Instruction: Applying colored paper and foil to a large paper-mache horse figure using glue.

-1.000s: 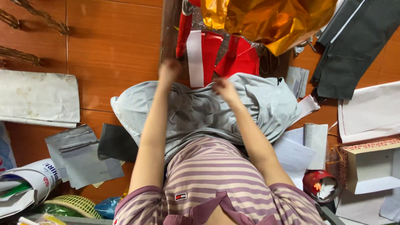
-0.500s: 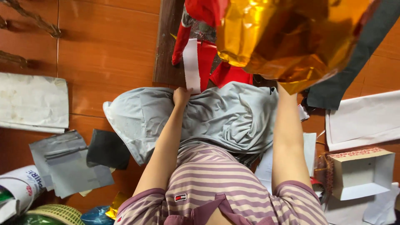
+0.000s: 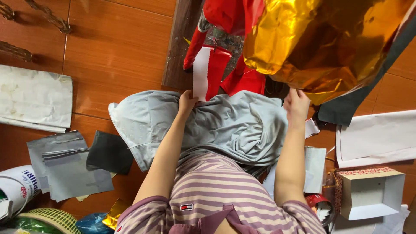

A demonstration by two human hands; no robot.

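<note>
While the grey garment (image 3: pixel 225 125) lies spread across the person's lap at the centre of view, the left hand (image 3: pixel 187 102) pinches its far edge at 11 o'clock and the right hand (image 3: pixel 297 104) grips the same edge at 1 o'clock. Gold foil (image 3: pixel 320 43) hangs at 1 o'clock, red fabric (image 3: pixel 225 65) at 12, and an open white box (image 3: pixel 370 193) sits at 4.

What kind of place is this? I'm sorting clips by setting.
Probably a home floor used as a sewing or craft spot: brown floor tiles, grey fabric on the lap, gold foil, and cut scraps scattered around.
</note>
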